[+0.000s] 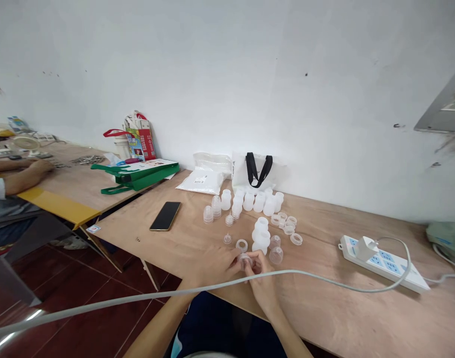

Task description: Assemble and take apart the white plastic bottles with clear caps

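My left hand (pixel 216 266) and my right hand (pixel 262 284) meet at the table's front edge. Between their fingertips I hold a small translucent plastic cup (pixel 245 260), partly hidden by my fingers. Just beyond them lies a translucent plastic ring (pixel 241 245), with a small clear nipple-shaped part (pixel 227 239) to its left. Further back stand several frosted plastic bottle parts (pixel 248 201), and several more rings (pixel 289 229) lie to their right. Two stacked funnel-shaped pieces (pixel 260 236) stand close to my right hand.
A black smartphone (pixel 165 216) lies left of the parts, and white bags (pixel 201 180) sit behind them. A white power strip (pixel 380 263) lies to the right. A grey cable (pixel 175 293) crosses in front of my hands. At a second table (pixel 74 176), a co-worker's hand (pixel 39 169) rests.
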